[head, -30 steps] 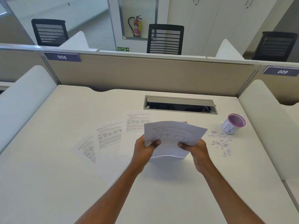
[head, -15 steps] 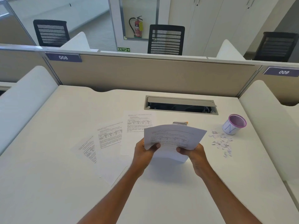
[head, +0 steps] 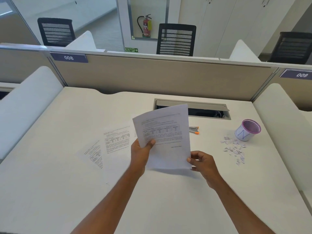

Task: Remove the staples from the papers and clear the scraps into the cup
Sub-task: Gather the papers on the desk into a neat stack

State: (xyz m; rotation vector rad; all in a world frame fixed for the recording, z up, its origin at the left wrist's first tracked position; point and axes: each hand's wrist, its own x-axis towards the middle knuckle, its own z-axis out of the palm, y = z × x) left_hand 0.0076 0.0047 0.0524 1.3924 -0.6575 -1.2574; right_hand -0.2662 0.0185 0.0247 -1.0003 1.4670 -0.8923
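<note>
Left hand (head: 141,154) grips the papers (head: 166,137) by their left edge, thumb on the printed face, while the right hand (head: 203,163) pinches the lower right corner. Together they hold the sheets nearly upright, probably to hunt for a staple, though none can be made out. Beyond the right hand lies the staple remover (head: 194,130). Farther off to that hand's right, the scraps (head: 234,147) are scattered just beside the cup (head: 247,131). Loose sheets (head: 116,139) lie flat on the desk (head: 50,166), left of the left hand.

Left partition plate (head: 68,57): 008
Right partition plate (head: 302,75): 009
Green wall sign (head: 131,50): EXIT, with an arrow
Cup (head: 247,132), near the right edge of the table (head: 59,174): blue N
Paper (head: 165,137): print too small to read
</note>
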